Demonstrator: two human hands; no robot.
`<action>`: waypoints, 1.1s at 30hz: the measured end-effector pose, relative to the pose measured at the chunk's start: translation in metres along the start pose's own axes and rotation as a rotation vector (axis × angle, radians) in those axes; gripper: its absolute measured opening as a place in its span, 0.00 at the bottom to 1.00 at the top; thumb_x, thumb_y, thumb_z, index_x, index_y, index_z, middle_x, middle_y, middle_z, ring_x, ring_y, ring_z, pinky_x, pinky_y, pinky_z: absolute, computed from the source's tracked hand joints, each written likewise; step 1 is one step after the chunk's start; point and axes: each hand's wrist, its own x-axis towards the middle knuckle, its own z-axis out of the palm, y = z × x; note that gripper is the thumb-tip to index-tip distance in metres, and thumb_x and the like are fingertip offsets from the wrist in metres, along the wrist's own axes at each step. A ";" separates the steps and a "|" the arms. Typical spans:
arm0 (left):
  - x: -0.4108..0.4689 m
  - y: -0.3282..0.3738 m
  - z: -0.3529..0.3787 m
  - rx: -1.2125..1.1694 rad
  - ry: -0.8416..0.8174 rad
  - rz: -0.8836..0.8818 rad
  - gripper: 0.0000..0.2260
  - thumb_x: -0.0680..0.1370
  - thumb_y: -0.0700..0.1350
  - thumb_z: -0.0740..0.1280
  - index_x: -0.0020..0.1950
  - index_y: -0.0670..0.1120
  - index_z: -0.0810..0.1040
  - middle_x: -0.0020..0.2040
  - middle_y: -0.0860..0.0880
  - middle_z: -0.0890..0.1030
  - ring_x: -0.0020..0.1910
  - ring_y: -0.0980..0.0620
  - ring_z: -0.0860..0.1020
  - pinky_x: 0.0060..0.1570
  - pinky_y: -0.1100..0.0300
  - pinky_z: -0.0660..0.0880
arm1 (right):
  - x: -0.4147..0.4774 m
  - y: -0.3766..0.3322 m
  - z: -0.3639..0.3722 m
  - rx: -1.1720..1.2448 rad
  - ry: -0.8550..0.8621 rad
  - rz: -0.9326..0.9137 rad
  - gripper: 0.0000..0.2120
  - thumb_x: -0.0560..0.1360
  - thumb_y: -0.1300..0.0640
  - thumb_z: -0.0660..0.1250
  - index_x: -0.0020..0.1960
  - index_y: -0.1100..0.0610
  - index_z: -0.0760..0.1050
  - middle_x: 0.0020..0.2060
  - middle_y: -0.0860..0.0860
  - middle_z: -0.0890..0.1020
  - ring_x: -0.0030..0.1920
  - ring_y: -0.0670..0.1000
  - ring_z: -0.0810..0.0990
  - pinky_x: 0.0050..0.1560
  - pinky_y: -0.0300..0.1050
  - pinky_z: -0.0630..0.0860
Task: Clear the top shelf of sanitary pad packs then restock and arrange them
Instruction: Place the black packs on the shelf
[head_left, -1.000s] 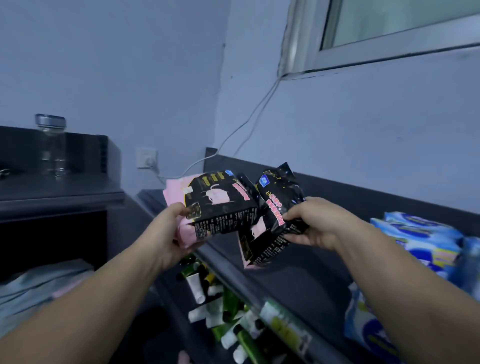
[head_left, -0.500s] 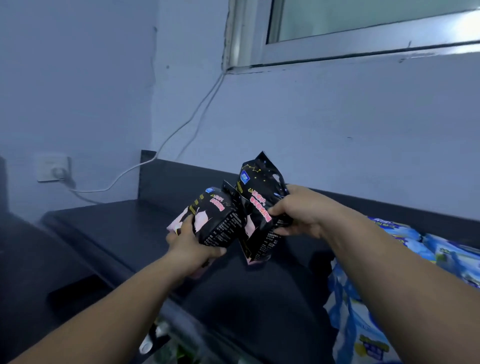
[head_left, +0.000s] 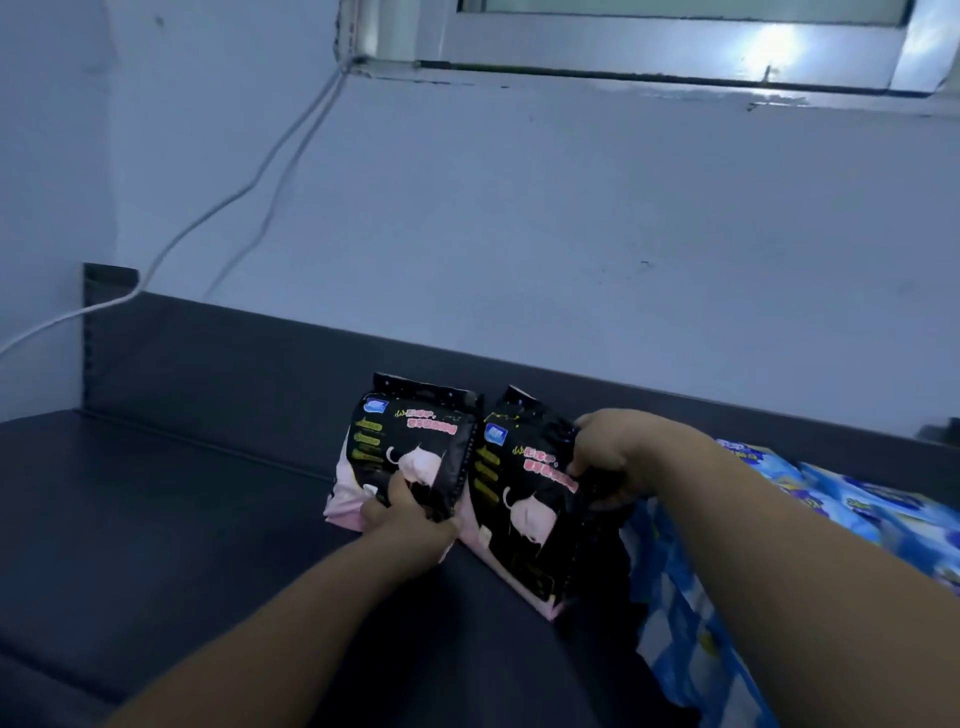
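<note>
**Sanitary pad packs (head_left: 415, 441) touch down on top shelf (head_left: 182, 493)**

Held aloft a second ago, the two black-and-pink packs now stand side by side on the dark shelf, faces out, just beside a row of blue packs (head_left: 857, 514). The left grip (head_left: 410, 519) clasps the lower corner of the left pack (head_left: 395, 452). The right grip (head_left: 613, 457) is clenched round the upper edge of the right pack (head_left: 524, 509), which tilts slightly. Restocking looks under way, with neither pack released yet.
</note>
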 end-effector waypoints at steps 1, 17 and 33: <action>0.002 0.002 0.000 0.061 -0.009 0.004 0.41 0.75 0.56 0.69 0.78 0.52 0.46 0.76 0.40 0.52 0.74 0.40 0.56 0.69 0.51 0.61 | 0.007 0.002 -0.002 -0.032 0.097 -0.005 0.16 0.77 0.67 0.61 0.65 0.62 0.73 0.60 0.62 0.77 0.61 0.62 0.77 0.61 0.57 0.76; 0.006 -0.016 -0.030 0.379 0.137 0.121 0.44 0.72 0.61 0.70 0.79 0.56 0.46 0.75 0.44 0.52 0.73 0.42 0.57 0.70 0.47 0.61 | 0.004 -0.012 0.040 -0.356 0.464 -0.223 0.30 0.75 0.63 0.59 0.75 0.49 0.60 0.79 0.53 0.48 0.78 0.59 0.41 0.76 0.63 0.44; -0.131 -0.038 -0.080 0.748 0.391 0.023 0.42 0.75 0.65 0.63 0.79 0.53 0.43 0.79 0.43 0.45 0.78 0.42 0.44 0.74 0.43 0.48 | -0.086 -0.021 0.096 -0.420 0.226 -0.777 0.27 0.78 0.46 0.63 0.74 0.51 0.61 0.74 0.51 0.61 0.74 0.56 0.58 0.72 0.59 0.57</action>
